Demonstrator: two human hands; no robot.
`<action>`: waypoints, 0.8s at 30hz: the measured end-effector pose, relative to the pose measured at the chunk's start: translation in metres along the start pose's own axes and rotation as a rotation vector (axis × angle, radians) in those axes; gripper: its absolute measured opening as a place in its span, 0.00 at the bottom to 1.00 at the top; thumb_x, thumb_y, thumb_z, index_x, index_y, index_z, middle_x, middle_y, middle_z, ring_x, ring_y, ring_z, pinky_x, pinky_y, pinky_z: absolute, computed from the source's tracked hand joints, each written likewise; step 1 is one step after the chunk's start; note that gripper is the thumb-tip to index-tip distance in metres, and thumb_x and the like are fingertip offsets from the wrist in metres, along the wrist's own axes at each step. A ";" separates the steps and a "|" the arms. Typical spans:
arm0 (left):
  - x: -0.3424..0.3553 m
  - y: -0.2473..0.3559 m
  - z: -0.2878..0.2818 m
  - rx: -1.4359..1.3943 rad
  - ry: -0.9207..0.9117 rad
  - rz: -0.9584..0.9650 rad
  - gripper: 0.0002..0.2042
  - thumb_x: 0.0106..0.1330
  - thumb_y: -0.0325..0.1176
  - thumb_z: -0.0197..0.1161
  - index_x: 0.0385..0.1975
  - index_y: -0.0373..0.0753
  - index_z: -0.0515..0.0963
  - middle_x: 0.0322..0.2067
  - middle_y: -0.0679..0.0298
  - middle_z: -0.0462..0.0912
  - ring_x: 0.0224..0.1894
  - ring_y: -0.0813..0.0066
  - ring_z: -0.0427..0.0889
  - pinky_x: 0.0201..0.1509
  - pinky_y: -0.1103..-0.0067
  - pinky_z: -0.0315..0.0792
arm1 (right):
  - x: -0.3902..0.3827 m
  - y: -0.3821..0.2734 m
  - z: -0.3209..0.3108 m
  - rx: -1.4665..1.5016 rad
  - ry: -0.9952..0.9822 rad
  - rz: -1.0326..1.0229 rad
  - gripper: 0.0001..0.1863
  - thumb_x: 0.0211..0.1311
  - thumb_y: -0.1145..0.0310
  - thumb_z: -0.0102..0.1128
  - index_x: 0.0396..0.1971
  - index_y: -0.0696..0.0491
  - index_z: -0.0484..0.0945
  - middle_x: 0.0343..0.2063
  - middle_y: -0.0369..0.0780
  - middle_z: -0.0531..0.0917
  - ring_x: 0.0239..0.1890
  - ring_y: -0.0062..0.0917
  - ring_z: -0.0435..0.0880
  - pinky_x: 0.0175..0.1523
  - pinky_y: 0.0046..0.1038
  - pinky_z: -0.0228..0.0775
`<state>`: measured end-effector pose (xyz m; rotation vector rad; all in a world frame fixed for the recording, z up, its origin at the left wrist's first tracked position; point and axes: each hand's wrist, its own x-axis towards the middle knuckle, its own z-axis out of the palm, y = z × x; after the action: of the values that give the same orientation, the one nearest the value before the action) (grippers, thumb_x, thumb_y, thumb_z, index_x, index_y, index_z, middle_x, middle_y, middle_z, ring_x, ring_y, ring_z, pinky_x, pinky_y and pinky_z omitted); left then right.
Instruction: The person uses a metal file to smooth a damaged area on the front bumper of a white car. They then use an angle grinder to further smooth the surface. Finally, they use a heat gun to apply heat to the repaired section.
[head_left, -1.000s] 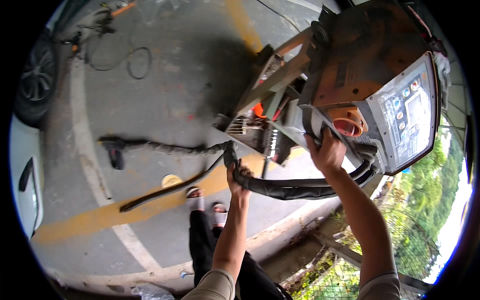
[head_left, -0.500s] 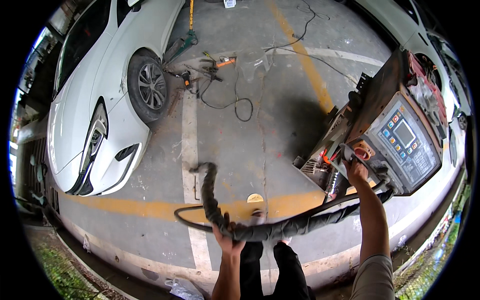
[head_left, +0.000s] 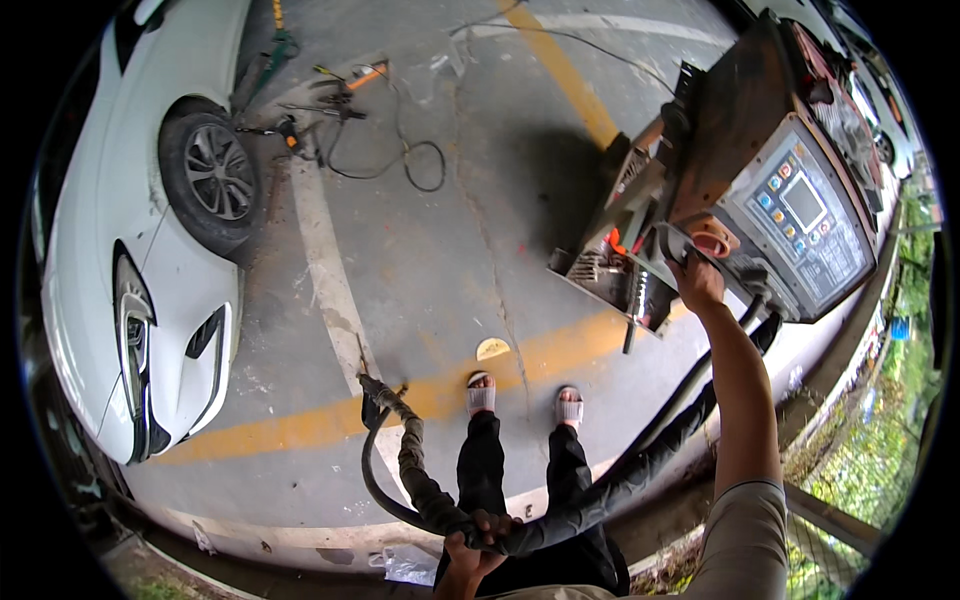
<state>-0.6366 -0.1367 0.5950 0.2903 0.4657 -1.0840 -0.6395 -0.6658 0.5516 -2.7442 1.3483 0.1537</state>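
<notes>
My right hand (head_left: 698,280) is closed on a dark handle (head_left: 672,240) on the front of a wheeled brown-and-grey machine (head_left: 692,170), beside an orange ring fitting (head_left: 712,244) and a control panel (head_left: 812,215). My left hand (head_left: 478,548) is closed round a thick hose bundle (head_left: 570,518) wrapped in dark covering, low in front of my legs. The bundle runs from the lower front of the machine through my hand and bends up leftward to a dark tool head (head_left: 374,398), with a thinner cable (head_left: 378,478) looping alongside. The machine's lower tray (head_left: 595,270) holds metal parts and orange-handled items.
A white car (head_left: 105,280) stands at the left with a green jack (head_left: 278,48), scattered tools (head_left: 340,100) and looped cable (head_left: 425,168) beside it. Painted lines cross the concrete floor (head_left: 440,260). A mesh fence and greenery (head_left: 845,500) are at the right; a plastic bag (head_left: 408,565) lies behind my feet.
My view has swung toward the car since a second ago. My left hand has drawn lower and closer to my body with the hose, whose tool end now hangs nearer my feet.
</notes>
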 end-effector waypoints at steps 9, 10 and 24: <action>0.007 0.008 0.013 -0.026 0.111 -0.005 0.21 0.51 0.55 0.64 0.31 0.42 0.75 0.19 0.73 0.69 0.33 0.75 0.70 0.62 0.67 0.58 | 0.004 0.017 0.024 -0.074 0.088 -0.057 0.22 0.57 0.49 0.58 0.34 0.55 0.74 0.23 0.48 0.81 0.29 0.46 0.81 0.32 0.43 0.73; 0.010 0.011 0.015 -0.035 0.135 -0.002 0.21 0.51 0.56 0.64 0.31 0.42 0.75 0.19 0.73 0.69 0.33 0.75 0.70 0.62 0.67 0.58 | 0.004 0.021 0.027 -0.089 0.123 -0.087 0.20 0.57 0.51 0.58 0.33 0.55 0.73 0.22 0.48 0.81 0.28 0.46 0.81 0.31 0.43 0.73; 0.079 0.044 0.028 -0.033 0.196 -0.015 0.20 0.54 0.54 0.61 0.35 0.43 0.77 0.22 0.72 0.72 0.35 0.75 0.72 0.60 0.68 0.60 | 0.009 0.059 0.033 -0.298 -0.037 -0.298 0.35 0.42 0.44 0.69 0.44 0.56 0.74 0.44 0.46 0.75 0.46 0.42 0.74 0.48 0.42 0.68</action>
<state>-0.5607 -0.1915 0.5795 0.3660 0.6612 -1.0657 -0.6827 -0.7054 0.5163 -3.1277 0.9582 0.4124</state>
